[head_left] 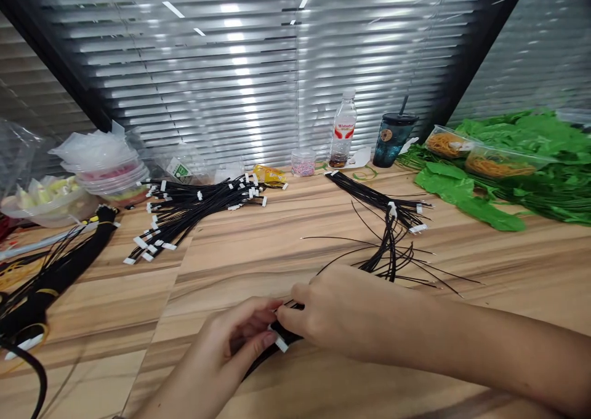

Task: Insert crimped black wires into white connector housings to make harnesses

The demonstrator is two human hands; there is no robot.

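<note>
My left hand point(231, 345) and my right hand point(337, 311) meet low in the middle of the wooden table point(258, 259). Both are closed in a pinch on one end of a bundle of thin black wires point(390, 247), where a small white connector point(281, 344) shows between the fingers. The bundle runs away to the upper right and fans out into loose strands with white tags. A larger pile of black wires with white connectors point(189, 213) lies farther back on the left.
At the left edge lie thick black cable bundles point(41, 290) and plastic tubs point(108, 173). Along the blinds stand a water bottle point(343, 130), a dark cup point(392, 139) and a small jar point(303, 162). Green sheets and bagged rubber bands point(503, 163) fill the right.
</note>
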